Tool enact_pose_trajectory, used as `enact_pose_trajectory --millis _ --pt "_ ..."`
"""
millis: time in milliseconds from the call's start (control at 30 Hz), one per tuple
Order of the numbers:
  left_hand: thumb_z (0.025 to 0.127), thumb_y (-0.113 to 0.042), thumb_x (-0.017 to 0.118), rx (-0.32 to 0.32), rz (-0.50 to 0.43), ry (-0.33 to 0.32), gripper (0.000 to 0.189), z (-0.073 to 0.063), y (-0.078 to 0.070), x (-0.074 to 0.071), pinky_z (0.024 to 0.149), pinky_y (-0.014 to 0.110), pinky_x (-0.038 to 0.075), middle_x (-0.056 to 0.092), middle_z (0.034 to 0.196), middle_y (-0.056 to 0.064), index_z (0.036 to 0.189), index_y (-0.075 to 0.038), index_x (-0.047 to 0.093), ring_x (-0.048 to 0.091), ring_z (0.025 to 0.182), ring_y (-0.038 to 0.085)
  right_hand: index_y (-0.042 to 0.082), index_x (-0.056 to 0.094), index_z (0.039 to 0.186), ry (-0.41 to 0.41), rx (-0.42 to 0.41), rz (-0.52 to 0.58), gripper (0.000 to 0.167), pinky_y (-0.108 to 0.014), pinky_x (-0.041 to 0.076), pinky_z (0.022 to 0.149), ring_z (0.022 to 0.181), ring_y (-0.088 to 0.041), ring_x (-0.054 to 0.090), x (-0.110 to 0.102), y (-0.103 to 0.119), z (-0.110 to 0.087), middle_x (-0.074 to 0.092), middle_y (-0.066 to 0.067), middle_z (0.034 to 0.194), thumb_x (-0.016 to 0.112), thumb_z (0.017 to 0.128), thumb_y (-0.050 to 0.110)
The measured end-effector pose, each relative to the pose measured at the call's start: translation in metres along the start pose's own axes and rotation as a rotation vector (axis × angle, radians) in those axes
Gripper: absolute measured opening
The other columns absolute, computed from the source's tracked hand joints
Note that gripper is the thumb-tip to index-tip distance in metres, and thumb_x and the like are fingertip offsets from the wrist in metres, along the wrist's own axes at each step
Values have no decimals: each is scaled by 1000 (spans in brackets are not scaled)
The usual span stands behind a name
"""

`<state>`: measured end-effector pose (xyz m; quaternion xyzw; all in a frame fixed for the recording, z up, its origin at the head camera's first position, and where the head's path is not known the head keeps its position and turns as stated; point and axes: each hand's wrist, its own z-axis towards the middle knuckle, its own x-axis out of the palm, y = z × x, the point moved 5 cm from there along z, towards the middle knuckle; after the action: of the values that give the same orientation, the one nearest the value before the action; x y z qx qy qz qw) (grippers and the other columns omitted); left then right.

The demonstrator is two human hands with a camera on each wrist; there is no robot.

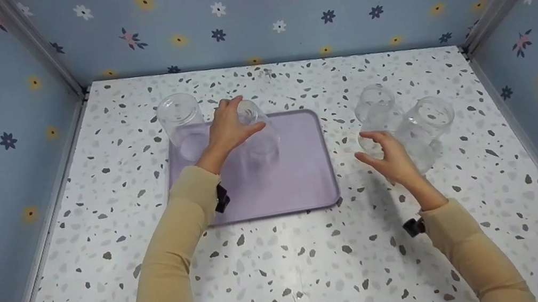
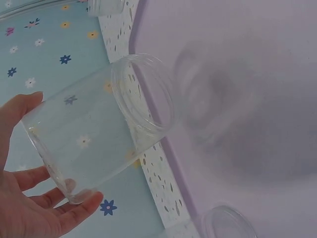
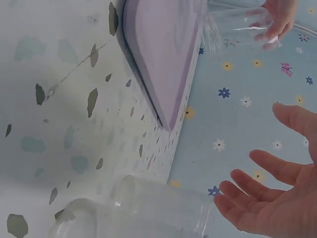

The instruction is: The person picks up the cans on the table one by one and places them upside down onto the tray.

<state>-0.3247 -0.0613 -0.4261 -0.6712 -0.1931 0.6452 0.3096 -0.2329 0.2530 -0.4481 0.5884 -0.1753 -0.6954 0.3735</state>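
My left hand grips a clear plastic jar near its base, thumb on one side and fingers on the other. The jar is upside down, its ringed mouth toward the purple tray, and a shadow falls on the tray below it. Another clear jar stands bottom up at the tray's back left corner. My right hand holds nothing, its thumb and fingers spread. Beside it on the right are two more clear jars, one farther back and one nearer the right side.
The tray has a low raised rim and lies on a white speckled table. Blue flowered panels close off the back and both sides. The right-hand jars stand close together.
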Motion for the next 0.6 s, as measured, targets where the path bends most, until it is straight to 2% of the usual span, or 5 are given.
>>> enact_pose_trajectory --millis 133,267,400,600 --pt "72 -42 69 -9 60 25 81 5 -1 -2 91 40 36 37 125 15 136 -5 34 37 113 28 -7 51 118 12 13 -55 46 -45 32 92 108 -36 43 -6 -6 -4 47 -25 116 67 79 13" --pt "72 -42 69 -29 120 49 82 10 -2 -2 91 41 36 35 127 16 136 -5 33 36 114 29 -9 49 118 19 70 -113 48 -48 29 93 110 -40 39 -14 -14 -8 43 -29 119 66 79 13" --pt "71 -41 70 -44 158 56 83 14 -1 -2 91 42 36 35 128 17 136 -5 33 35 115 30 -8 48 119 5 139 -172 50 -55 27 90 111 -44 35 -21 -22 -12 39 -31 120 66 79 15" --pt "69 -39 72 -81 158 50 83 18 3 1 91 43 36 34 128 16 136 -6 33 34 116 30 -4 45 123 7 236 -288 54 -64 21 83 110 -48 32 -30 -31 -18 35 -30 122 64 81 23"
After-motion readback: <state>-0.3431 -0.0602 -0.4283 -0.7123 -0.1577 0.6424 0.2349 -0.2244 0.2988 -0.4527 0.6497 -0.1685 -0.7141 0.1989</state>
